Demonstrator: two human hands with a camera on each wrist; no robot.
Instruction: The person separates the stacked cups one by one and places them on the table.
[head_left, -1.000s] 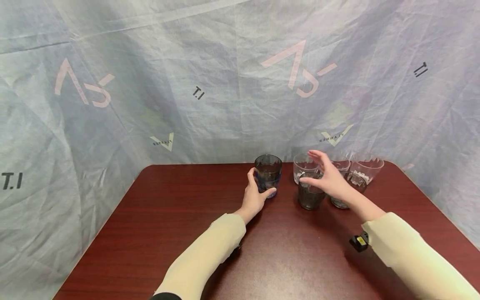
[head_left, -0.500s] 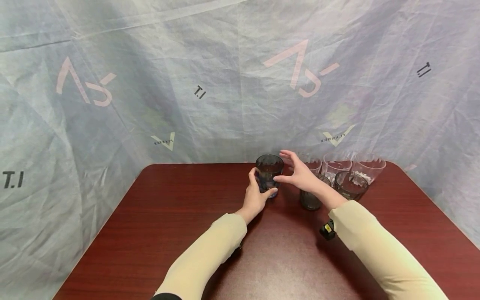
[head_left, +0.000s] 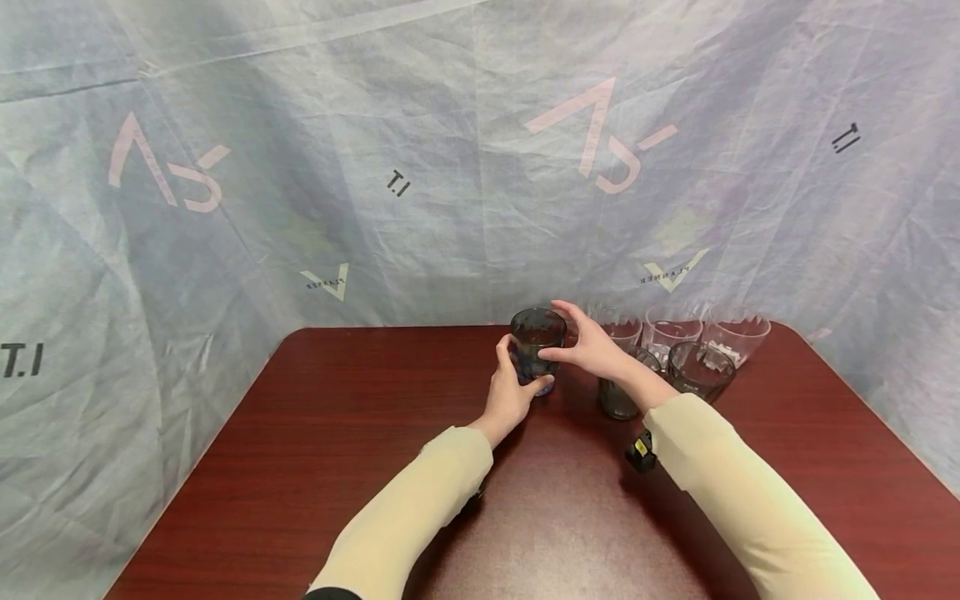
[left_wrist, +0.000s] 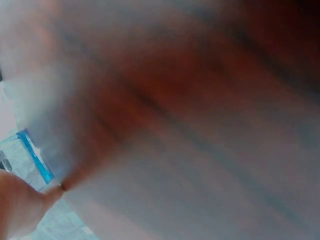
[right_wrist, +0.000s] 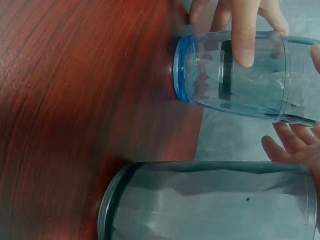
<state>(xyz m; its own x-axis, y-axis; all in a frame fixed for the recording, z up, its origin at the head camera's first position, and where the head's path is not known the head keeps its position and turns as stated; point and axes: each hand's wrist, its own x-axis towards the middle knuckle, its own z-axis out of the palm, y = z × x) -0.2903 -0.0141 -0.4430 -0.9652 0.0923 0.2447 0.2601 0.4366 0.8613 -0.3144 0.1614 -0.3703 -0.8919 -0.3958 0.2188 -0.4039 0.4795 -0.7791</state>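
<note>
In the head view my left hand [head_left: 512, 393] grips a blue-tinted drinking glass [head_left: 545, 382] low on its side. A smoky grey glass [head_left: 531, 323] sits nested inside it, its rim sticking up. My right hand [head_left: 592, 343] curls round the upper part of this stack, thumb in front and fingers behind the rim. The right wrist view shows the blue glass [right_wrist: 205, 75] with its base by the tabletop, the left thumb [right_wrist: 243, 45] across its wall and the right fingers [right_wrist: 295, 142] at its upper side. The left wrist view is mostly blurred, with the blue base edge [left_wrist: 37, 157] showing.
Right of the stack stand two more smoky glasses, a nearer one [head_left: 618, 402] partly behind my right forearm and another glass [head_left: 701, 373]. Behind them are several clear glasses [head_left: 738, 333], some holding small white pieces. A grey cloth backdrop [head_left: 420, 217] hangs behind the table [head_left: 375, 467].
My right hand has moved left from beside the smoky glasses to the nested stack and closed in round its top. The left hand has stayed on the blue glass.
</note>
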